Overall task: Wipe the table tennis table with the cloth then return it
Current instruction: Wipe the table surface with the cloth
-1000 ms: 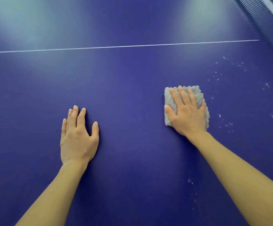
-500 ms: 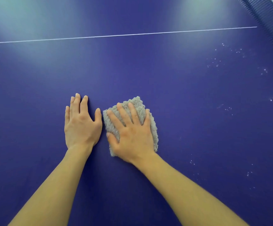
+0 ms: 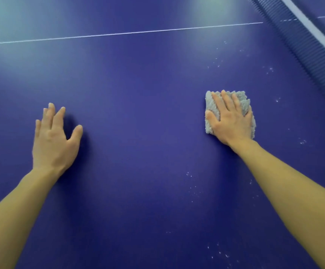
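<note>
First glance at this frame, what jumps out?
The right hand presses flat on a fluffy grey cloth, right of centre on the blue table. The left hand lies flat on the bare surface at the left. White specks dot the table around the cloth, some toward the net in the top right corner.

1 head view, angled down (close), over the table (image 3: 138,98)

Right hand (image 3: 232,123) flat on the fluffy grey cloth (image 3: 244,102), near the blue net (image 3: 313,53); left hand (image 3: 53,140) well away from it
</note>
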